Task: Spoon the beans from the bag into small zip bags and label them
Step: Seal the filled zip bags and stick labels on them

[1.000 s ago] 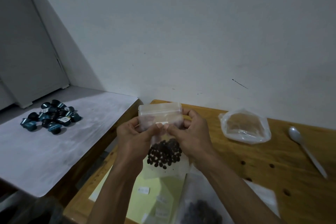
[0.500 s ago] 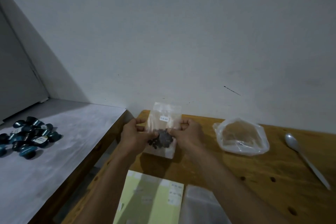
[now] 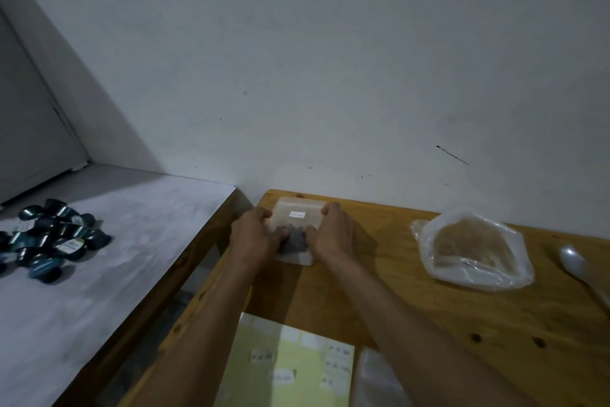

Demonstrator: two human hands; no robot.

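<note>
At the bottom centre of the frame a pale yellow label sheet (image 3: 290,370) lies on the wooden table (image 3: 462,324), its lower end cut off by the frame edge; the writing on its small white stickers is too blurred to read. Just to its right a stack of clear zip bags (image 3: 376,380) is also cut off at the bottom, partly behind the right forearm. Both forearms run up the middle of the frame. Farther up, near the table's far corner, the small zip bag (image 3: 298,225) lies on the wood with a white label (image 3: 296,214) on its upper part and dark beans (image 3: 295,240) bunched lower down, blurred into one mass. The left hand (image 3: 255,235) grips the bag's left edge and the right hand (image 3: 333,231) grips its right edge, fingers curled over the plastic; the fingertips underneath are hidden. At centre right sits a crumpled clear plastic bag (image 3: 472,251) with brownish contents that cannot be made out. A white spoon (image 3: 576,263) at the right edge is cut off. At centre left, dark teal capsules (image 3: 49,241) are heaped on a white counter (image 3: 115,258).
</note>
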